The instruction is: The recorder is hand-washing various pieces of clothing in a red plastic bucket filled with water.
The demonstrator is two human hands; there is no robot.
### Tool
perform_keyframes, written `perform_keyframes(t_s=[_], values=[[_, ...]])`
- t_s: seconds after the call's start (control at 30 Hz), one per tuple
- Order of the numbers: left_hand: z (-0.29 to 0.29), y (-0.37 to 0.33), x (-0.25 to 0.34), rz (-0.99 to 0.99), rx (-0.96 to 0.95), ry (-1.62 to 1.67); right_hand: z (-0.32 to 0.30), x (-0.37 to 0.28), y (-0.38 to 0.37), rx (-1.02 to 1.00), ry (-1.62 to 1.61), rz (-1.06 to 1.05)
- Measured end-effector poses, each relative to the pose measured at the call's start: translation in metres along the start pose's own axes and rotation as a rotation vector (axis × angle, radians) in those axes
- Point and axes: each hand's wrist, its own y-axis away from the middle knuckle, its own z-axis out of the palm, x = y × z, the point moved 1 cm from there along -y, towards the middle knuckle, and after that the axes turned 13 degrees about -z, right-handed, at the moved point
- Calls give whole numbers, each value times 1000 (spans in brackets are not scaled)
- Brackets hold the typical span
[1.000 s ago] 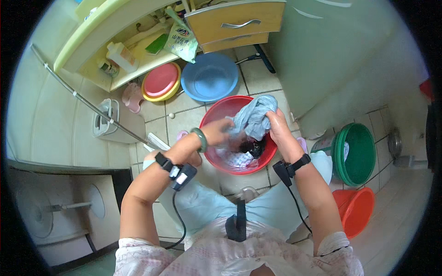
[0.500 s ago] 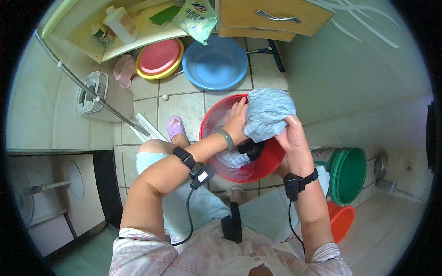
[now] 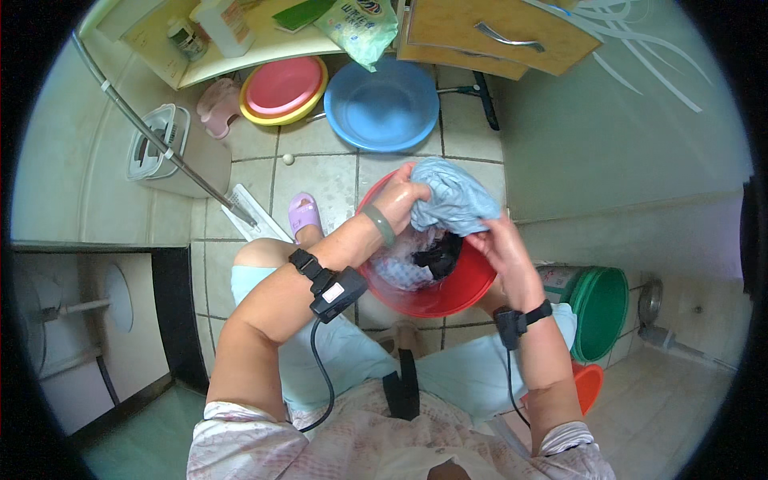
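I have the left hand (image 3: pixel 400 200) and right hand (image 3: pixel 507 252) grasping the blue cloth (image 3: pixel 453 194) left and right, above the red basin (image 3: pixel 474 290), presumably so drips fall inside.

Tiled floor (image 3: pixel 320 172): red basin (image 3: pixel 436 302), blue basin (image 3: pixel 382 104), white ball (image 3: pixel 288 159), pink stool (image 3: pixel 217 109).

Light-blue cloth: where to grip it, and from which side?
Probably the bunched folds along the far edge of the light-blue cloth, coming from the far side. The left hand holds its left end and the right hand its near right end, leaving those folds uncovered. Crumpled as it is, pinching several layers should hold better.
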Motion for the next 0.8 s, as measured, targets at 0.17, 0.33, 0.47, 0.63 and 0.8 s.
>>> perform_keyframes(t_s=[0.17,0.33,0.47,0.63,0.8], values=[[7,8,8,-70,-50,69,19,38,19,-341,488,-38],[-3,17,13,-114,-152,14,29,-29,38,-634,765,-136],[-15,10,15,-84,-227,17,13,-49,40,-445,467,-322],[4,13,8,-158,-276,161,25,-28,20,-358,462,-446],[3,-6,-11,-144,-390,266,46,-7,23,-401,-64,-215]])
